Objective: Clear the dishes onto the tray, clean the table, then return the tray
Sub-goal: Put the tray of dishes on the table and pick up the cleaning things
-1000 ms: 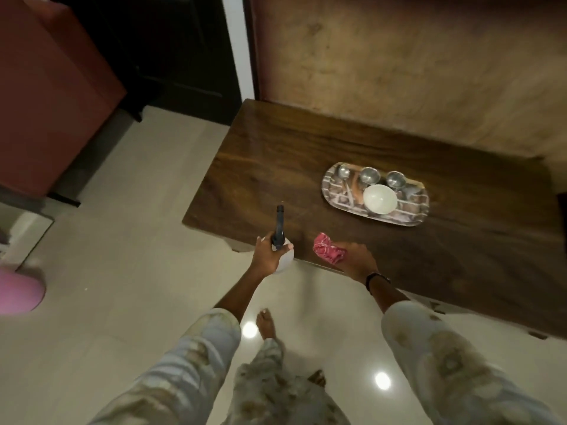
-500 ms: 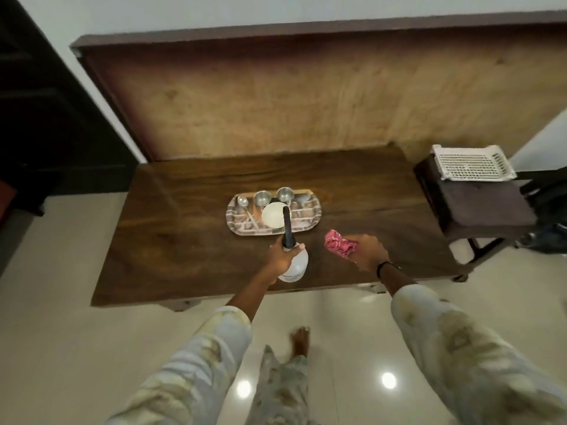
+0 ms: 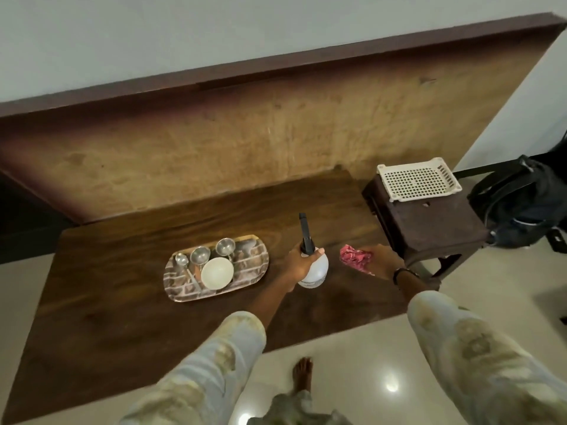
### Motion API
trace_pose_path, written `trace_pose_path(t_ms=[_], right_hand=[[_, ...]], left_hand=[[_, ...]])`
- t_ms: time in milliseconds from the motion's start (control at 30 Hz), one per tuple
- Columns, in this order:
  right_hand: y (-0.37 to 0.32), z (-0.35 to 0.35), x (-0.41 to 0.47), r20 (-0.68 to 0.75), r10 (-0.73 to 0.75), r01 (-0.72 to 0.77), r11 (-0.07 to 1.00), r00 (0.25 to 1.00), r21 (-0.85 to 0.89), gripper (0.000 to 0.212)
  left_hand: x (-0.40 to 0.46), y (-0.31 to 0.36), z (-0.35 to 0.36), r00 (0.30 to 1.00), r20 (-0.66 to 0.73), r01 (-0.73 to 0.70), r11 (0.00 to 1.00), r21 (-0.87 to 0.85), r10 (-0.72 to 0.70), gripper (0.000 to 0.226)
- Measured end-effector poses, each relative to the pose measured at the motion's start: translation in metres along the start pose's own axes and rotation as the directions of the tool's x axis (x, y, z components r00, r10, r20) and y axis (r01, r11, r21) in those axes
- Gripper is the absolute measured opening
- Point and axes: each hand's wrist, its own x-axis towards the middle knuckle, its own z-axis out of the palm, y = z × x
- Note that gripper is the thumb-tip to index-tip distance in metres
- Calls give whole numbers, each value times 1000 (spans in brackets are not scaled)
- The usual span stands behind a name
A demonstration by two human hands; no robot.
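Observation:
A brick-patterned tray [image 3: 254,262] lies on the dark wooden table [image 3: 122,305]. On it stand a white bowl [image 3: 217,273], two steel cups [image 3: 225,246] and a steel spoon [image 3: 181,259]. My left hand [image 3: 299,263] grips a white spray bottle [image 3: 314,271] by its black nozzle head, to the right of the tray. My right hand [image 3: 382,262] holds a crumpled red cloth [image 3: 354,258] over the table's right part.
A dark stool [image 3: 429,222] stands at the table's right end with a white perforated basket [image 3: 418,179] on it. A black bag [image 3: 521,204] lies on the floor behind it. A wooden panel backs the table. My bare foot [image 3: 302,374] is on the tiled floor.
My view has swung to the right along the table, so the tray now sits left of my hands. Both hands have kept hold of the bottle and the cloth and moved over the table's right part.

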Motion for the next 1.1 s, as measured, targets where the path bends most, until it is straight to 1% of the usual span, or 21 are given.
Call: trace_pose_path(t_ms=[67,133,167,267,367,467,533,600,733,767,833,900,967,1000,1033,1100], right_hand=[[23,-13,17,16,12,-12,1000,1000,5,51],[44,-30,32,17,2,-3,1000,1000,21,61],[54,-40,39,8,-3,2,999,1000,35,61],[84,-76,61,-29,-7,7,1000,1000,7,40],[124,-113,95,-53,24,-26,999,998,-31,36],[173,-152,143,-53,54,-54,999,997,0,40],[202,-172,175,-73,51,-46,997,996,65,45],[230,-193,208,-61,55,-51,997,997,65,43],[271,-217,276,-132,-39,36,999,990,-26,38],[278,-221,294,-134,-63,53,995,989,-79,38],[294,-224,332,-141,-112,87,981,984,-175,41],[304,-223,358,-209,-151,110,974,966,-196,47],[316,-212,382,-247,-235,179,957,940,-229,53],[323,-202,391,-222,-278,217,940,935,-265,56],[329,-193,397,-167,-290,229,922,942,-311,58],[339,-175,402,-18,-251,228,906,968,-358,59]], left_hand=[[20,21,20,1000,-16,-2,999,-35,1,19],[42,41,43,1000,-22,-1,998,-63,0,20],[53,51,55,1000,-14,-2,998,-68,1,21],[91,82,89,1000,19,-22,998,-58,23,24],[129,116,124,997,55,-54,996,-72,58,33],[178,153,164,995,91,-37,998,-51,42,31],[212,176,188,995,99,-27,998,-50,32,40],[248,193,216,995,98,-17,998,-52,22,47],[313,207,266,995,97,-33,998,-44,37,44],[330,207,277,995,88,-40,998,-46,44,41],[361,203,296,998,48,-47,998,-44,49,37],[385,198,310,999,11,-50,998,-38,50,33],[404,192,320,999,-17,-48,999,-25,47,26],[411,189,323,998,-23,-56,998,-12,55,23],[416,186,324,997,-27,-69,998,10,69,22],[423,180,328,997,-35,-72,997,27,73,23]])
